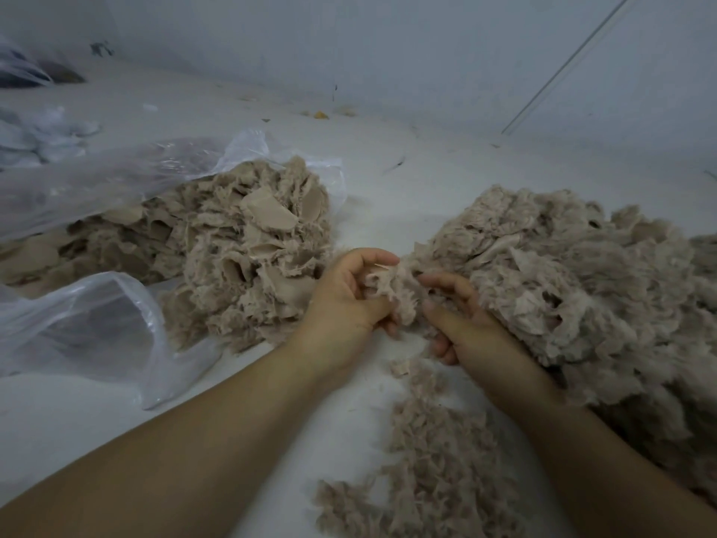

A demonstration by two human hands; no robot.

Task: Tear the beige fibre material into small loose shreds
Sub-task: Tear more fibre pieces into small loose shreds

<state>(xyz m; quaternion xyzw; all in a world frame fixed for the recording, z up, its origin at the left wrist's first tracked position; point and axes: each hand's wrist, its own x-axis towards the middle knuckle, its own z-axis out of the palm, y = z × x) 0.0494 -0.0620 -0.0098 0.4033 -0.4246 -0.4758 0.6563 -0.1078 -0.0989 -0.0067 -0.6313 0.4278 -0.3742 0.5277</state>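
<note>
Looking down from my head, I hold a tuft of beige fibre (392, 293) between both hands, just above the pale floor (388, 180). My left hand (345, 300) has its fingers curled over the top of the tuft and its thumb pressed in from below, so it grips the left end. My right hand (461, 320) pinches the right end, thumb laid along the near side and fingers tucked behind the fibre. The two hands sit close together, almost touching, with the tuft bunched between them. The tuft's far edge meets a big fluffy heap of fibre (574, 289) that spreads away on my right and runs under my right forearm. Below my hands, between my forearms, lies a looser scatter of small shreds (430, 460) on the floor, trailing toward the near edge of the view. On my left stands another heap of chunks (248, 250), coarser, with flat smooth beige pieces showing among ragged edges; it spills out of a clear plastic bag (116, 176) whose mouth opens toward me. A second clear bag (97, 324) lies crumpled nearer to me on the left, touching that heap. Farther off at the left edge sit some pale white scraps (42, 137), blurred. A grey wall (388, 52) rises behind everything.
</note>
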